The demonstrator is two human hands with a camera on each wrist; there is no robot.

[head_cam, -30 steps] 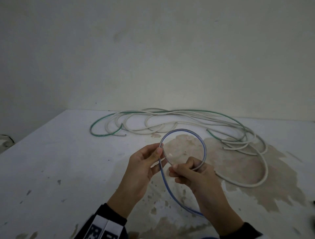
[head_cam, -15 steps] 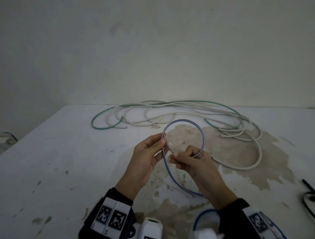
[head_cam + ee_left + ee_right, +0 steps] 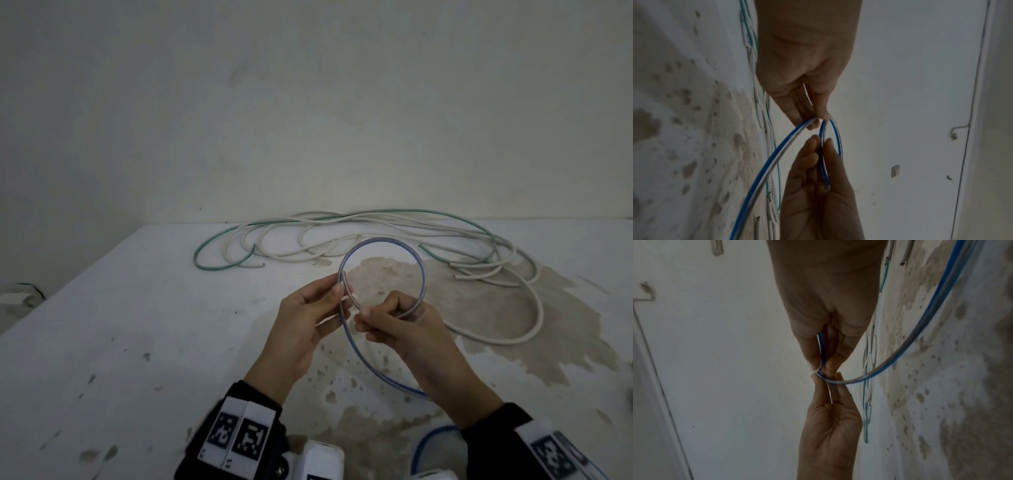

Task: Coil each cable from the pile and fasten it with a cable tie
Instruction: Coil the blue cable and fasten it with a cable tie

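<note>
A pile of cables (image 3: 394, 236) lies along the far edge of the table (image 3: 120, 325), against the wall (image 3: 308, 102), spreading from the middle toward the far right corner. Nearer, above the middle of the table, the left hand (image 3: 308, 322) and the right hand (image 3: 404, 325) meet side by side, left of right, with a loop of cable (image 3: 382, 241) standing up between them. The rest of that cable runs back under the right hand toward the near edge.
</note>
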